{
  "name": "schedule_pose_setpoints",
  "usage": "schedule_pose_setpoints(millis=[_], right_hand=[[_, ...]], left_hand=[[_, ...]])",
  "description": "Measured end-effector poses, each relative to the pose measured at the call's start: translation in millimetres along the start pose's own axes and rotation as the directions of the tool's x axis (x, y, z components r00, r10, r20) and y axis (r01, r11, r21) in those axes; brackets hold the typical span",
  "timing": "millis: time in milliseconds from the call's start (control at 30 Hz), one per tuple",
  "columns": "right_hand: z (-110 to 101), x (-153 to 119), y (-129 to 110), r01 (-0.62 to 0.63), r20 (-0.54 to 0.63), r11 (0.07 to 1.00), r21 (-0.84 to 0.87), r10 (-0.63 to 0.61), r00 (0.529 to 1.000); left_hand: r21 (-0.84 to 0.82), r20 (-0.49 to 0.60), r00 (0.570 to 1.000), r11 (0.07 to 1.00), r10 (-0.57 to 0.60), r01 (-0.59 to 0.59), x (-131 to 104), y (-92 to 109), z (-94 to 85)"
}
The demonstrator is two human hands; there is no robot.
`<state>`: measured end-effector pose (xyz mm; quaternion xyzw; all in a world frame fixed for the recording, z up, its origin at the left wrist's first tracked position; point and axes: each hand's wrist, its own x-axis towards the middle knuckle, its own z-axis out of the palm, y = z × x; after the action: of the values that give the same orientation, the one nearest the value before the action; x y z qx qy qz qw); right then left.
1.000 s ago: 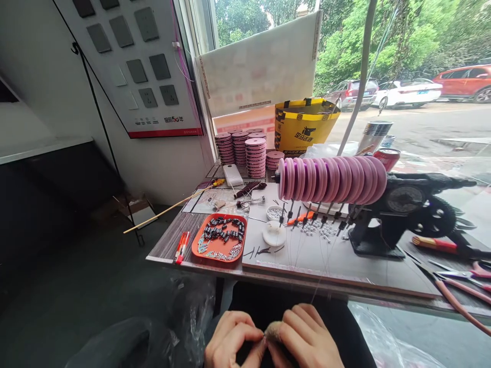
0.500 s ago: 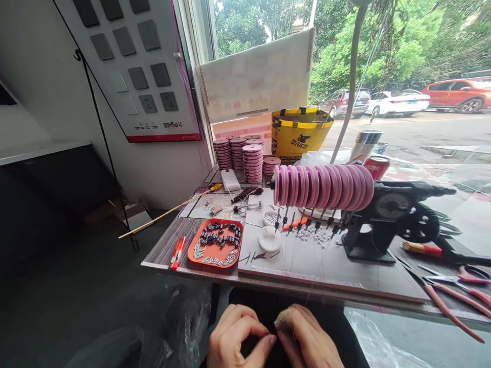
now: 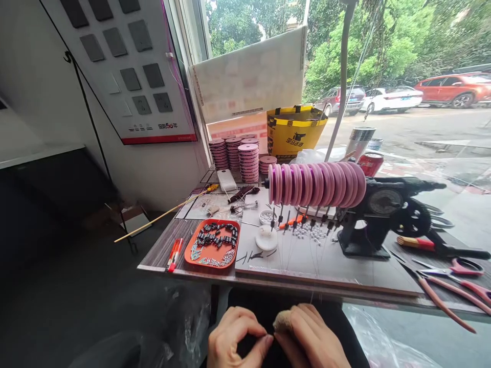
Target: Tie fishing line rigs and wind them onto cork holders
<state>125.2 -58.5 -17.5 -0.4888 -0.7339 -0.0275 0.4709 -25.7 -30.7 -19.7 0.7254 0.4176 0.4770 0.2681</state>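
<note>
My left hand is above my lap at the bottom, thumb and forefinger pinched together. What lies in the pinch is too small to make out. Close beside it on the right, my right hand is closed, with a beige wrap around one finger. A thin clear line runs up from the right hand toward the row of pink spools. These spools sit on the shaft of a black hand-cranked winder. Small dark weights or stoppers hang on lines below them.
An orange tray holds black clips and small metal parts. White beads lie on the board, near a round white lid. Scissors and pliers rest at right. Stacked pink spools and a yellow bag stand behind.
The view has shifted slightly, so the table things appear a little further left. Both hands keep nearly the same pose, with the fingers still close together.
</note>
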Motion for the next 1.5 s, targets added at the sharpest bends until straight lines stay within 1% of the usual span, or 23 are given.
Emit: schedule_pose_setpoints(millis=[200, 333, 567, 800, 933, 1100, 1167, 1333, 1433, 1500], right_hand=[[-0.3, -0.8, -0.1, 0.021, 0.003, 1.000, -0.003, -0.021, 1.000], [1.3, -1.3, -0.2, 0.016, -0.045, 1.000, -0.017, -0.017, 0.999], [3.4, -0.8, -0.6, 0.023, -0.057, 0.999, -0.027, -0.024, 0.998], [0.5, -0.5, -0.2, 0.045, 0.005, 0.998, -0.037, -0.045, 0.999], [2.7, -1.6, 1.3, 0.040, 0.039, 0.999, -0.023, -0.039, 0.998], [9.6, -4.6, 5.7, 0.085, 0.098, 0.996, -0.024, -0.082, 0.992], [10.6, -5.3, 5.4, 0.057, 0.114, 0.998, -0.014, -0.055, 0.992], [9.9, -6.9, -1.0, -0.095, 0.088, 0.994, 0.056, 0.090, 0.992], [8.2, -7.4, -2.5, -0.111, 0.072, 0.990, 0.088, 0.105, 0.992], [5.3, -6.2, -0.8, -0.101, 0.098, 0.988, 0.114, 0.090, 0.991]], left_hand=[[0.013, -0.005, 1.000, 1.000, 0.002, -0.002, -2.0, -3.2, 0.1], [0.027, 0.011, 1.000, 1.000, -0.003, 0.003, -2.7, -5.2, -1.1], [0.050, 0.019, 1.000, 0.999, 0.019, -0.020, -2.8, -5.2, -3.1], [0.070, 0.011, 0.998, 0.996, 0.055, -0.056, -4.2, -7.7, -1.4], [0.097, 0.004, 0.995, 0.991, 0.097, -0.097, -4.6, -8.4, -0.1], [0.119, 0.007, 0.986, 0.979, 0.166, -0.166, -2.3, -5.8, 2.6], [0.125, 0.017, 0.980, 0.972, 0.199, -0.199, 0.3, -4.5, 3.7], [0.162, 0.049, 0.952, 0.938, 0.302, -0.306, 10.8, 3.4, 2.8], [0.199, 0.123, 0.927, 0.907, 0.354, -0.372, 14.9, 6.8, 2.2], [0.233, 0.154, 0.912, 0.883, 0.379, -0.407, 15.0, 5.5, 3.8]])
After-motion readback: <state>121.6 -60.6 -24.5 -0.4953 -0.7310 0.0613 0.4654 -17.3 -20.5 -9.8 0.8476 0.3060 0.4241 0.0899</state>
